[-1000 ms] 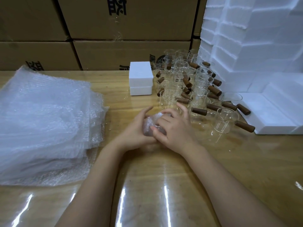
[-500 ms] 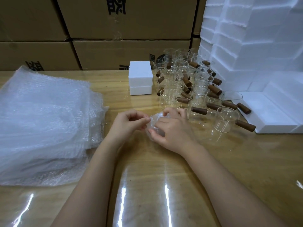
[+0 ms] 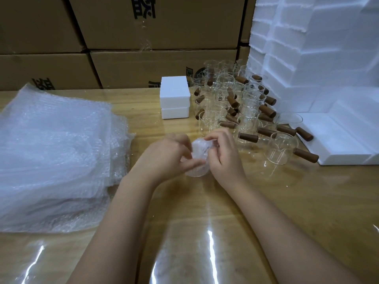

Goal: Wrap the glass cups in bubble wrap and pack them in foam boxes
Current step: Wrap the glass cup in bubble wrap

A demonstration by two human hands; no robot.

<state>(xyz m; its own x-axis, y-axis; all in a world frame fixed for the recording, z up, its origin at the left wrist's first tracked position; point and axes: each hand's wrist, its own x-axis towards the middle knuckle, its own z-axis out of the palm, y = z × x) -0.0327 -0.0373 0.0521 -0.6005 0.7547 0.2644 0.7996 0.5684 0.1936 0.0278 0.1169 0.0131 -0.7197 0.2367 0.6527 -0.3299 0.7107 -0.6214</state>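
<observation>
Head view: a stack of bubble wrap sheets (image 3: pixel 53 152) lies on the left of the bench (image 3: pixel 307 201). At the middle, the left hand (image 3: pixel 164 154) curls its fingers round a wrapped cup (image 3: pixel 199 160), and the right hand (image 3: pixel 223 156) pinches the wrap at its top. Behind stands a small foam box (image 3: pixel 174 99), then bare glass cups (image 3: pixel 235 103), then white foam pieces (image 3: pixel 338 138).

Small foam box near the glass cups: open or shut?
Shut. The small foam box stands with its two white parts stacked flush, only a seam between them; nothing of its inside shows.
</observation>
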